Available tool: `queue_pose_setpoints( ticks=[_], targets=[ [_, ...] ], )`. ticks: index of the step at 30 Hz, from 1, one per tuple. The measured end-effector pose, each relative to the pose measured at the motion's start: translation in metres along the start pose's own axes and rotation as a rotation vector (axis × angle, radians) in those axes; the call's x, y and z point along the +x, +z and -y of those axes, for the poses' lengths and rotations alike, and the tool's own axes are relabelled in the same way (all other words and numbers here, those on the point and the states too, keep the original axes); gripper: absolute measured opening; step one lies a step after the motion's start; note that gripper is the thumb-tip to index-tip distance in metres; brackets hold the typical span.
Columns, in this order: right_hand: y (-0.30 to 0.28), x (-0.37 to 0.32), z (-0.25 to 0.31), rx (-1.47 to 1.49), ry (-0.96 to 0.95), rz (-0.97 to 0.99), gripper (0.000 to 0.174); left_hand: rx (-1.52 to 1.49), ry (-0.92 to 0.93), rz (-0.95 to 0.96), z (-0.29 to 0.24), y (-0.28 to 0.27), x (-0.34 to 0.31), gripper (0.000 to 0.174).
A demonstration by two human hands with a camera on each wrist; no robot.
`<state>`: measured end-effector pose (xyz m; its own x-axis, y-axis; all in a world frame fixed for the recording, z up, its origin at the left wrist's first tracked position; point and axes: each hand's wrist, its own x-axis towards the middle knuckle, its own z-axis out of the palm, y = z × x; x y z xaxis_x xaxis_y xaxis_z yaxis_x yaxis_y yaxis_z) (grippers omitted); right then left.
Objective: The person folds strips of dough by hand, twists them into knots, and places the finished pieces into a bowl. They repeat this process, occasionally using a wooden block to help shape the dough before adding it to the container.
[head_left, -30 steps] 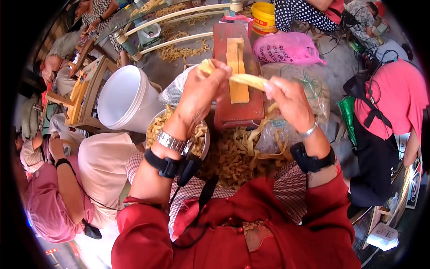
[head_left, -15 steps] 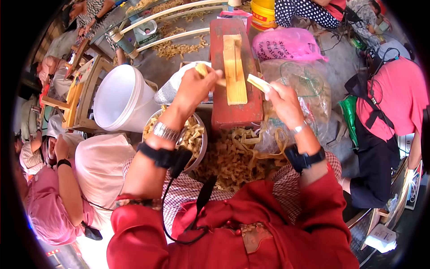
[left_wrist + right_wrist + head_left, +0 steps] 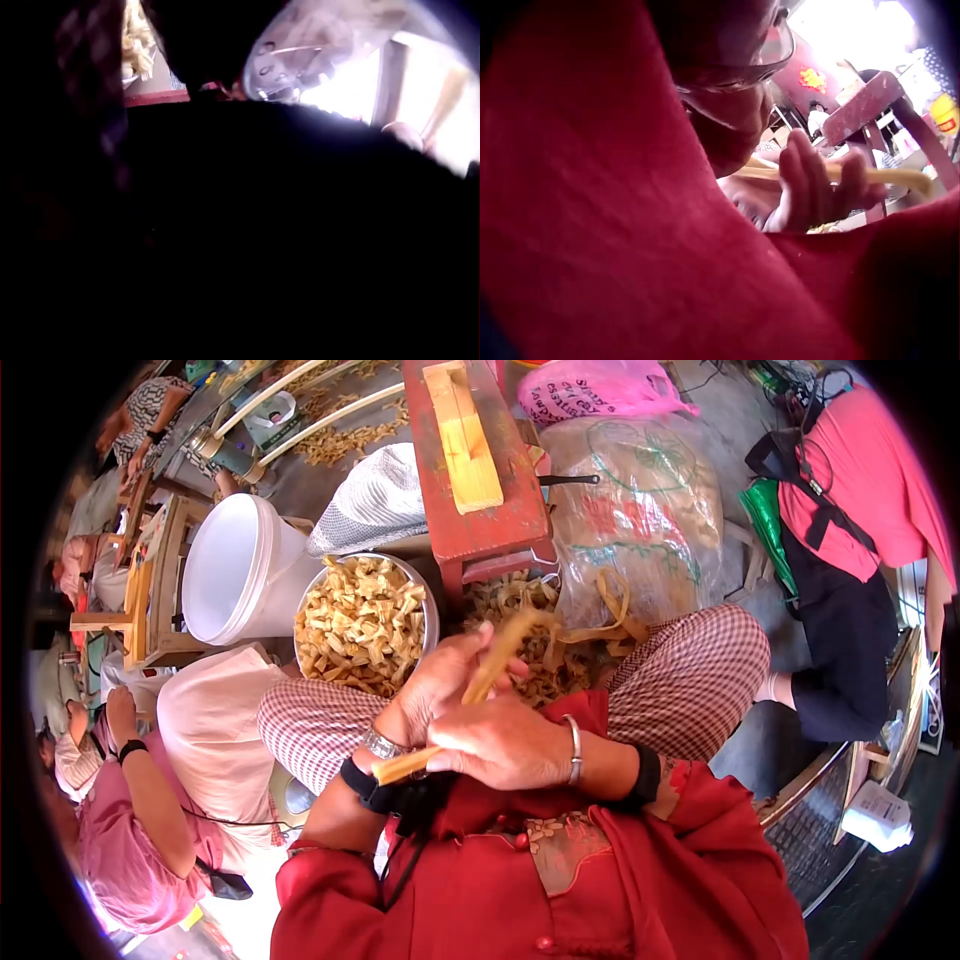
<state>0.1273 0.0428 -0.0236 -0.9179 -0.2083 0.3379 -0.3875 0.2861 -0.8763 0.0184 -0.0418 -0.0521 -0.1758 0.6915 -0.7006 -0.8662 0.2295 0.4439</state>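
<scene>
In the head view both hands are close together before the red shirt. My right hand [image 3: 505, 740] grips a yellow strip, with one flat end [image 3: 402, 765] sticking out to the left past the thumb side. The strip's blurred other part [image 3: 500, 650] rises over my left hand [image 3: 440, 685], whose fingers lie around it. My right hand partly covers the left. In the right wrist view, fingers [image 3: 817, 184] stand up around the strip [image 3: 900, 178]; red cloth fills much of that view. The left wrist view is mostly dark and shows neither hand clearly.
A metal bowl [image 3: 431, 615] of small folded yellow pieces [image 3: 360, 620] stands ahead on the left, beside a white bucket [image 3: 225, 570]. A red bench [image 3: 490, 540] carries a slotted wooden block [image 3: 465, 450]. Clear plastic bags [image 3: 640, 510] lie right of it. People sit on both sides.
Both hands have come from above the bench back toward the body. They were apart half a second ago, each with a yellow piece; now the right overlaps the left. The head view has shifted.
</scene>
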Motion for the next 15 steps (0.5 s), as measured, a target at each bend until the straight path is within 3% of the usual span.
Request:
queue_pose_setpoints(
  ticks=[1, 2, 4, 6, 8, 9, 10, 15],
  targets=[
    [0.005, -0.004, 0.003, 0.122, 0.098, 0.100, 0.018, -0.081, 0.008, 0.109, -0.005, -0.002, 0.000, 0.037],
    [0.005, -0.007, 0.003, 0.165, 0.116, 0.082, 0.017, -0.165, 0.018, 0.217, -0.009, -0.001, 0.000, 0.034],
    [-0.001, -0.009, 0.004, 0.250, 0.142, 0.054, 0.015, 0.046, 0.187, 0.056, -0.015, 0.003, -0.010, 0.028],
    [-0.015, -0.010, 0.005, 0.415, 0.234, -0.283, 0.017, 0.302, 0.330, -0.151, -0.018, 0.011, -0.023, 0.024],
    [-0.025, -0.008, -0.007, 0.433, 0.303, -0.601, 0.021, 0.200, 0.264, 0.000, -0.020, 0.005, -0.036, 0.023],
    [-0.028, -0.003, -0.013, 0.333, 0.240, -0.641, 0.023, 0.219, 0.241, 0.037, -0.019, 0.006, -0.041, 0.024],
    [-0.029, 0.000, -0.017, 0.233, 0.175, -0.678, 0.025, 0.238, 0.221, 0.075, -0.018, 0.010, -0.047, 0.024],
    [-0.019, 0.011, -0.016, 0.395, 0.221, -0.636, 0.028, 0.154, 0.191, 0.090, -0.014, 0.015, -0.063, 0.022]
  ],
)
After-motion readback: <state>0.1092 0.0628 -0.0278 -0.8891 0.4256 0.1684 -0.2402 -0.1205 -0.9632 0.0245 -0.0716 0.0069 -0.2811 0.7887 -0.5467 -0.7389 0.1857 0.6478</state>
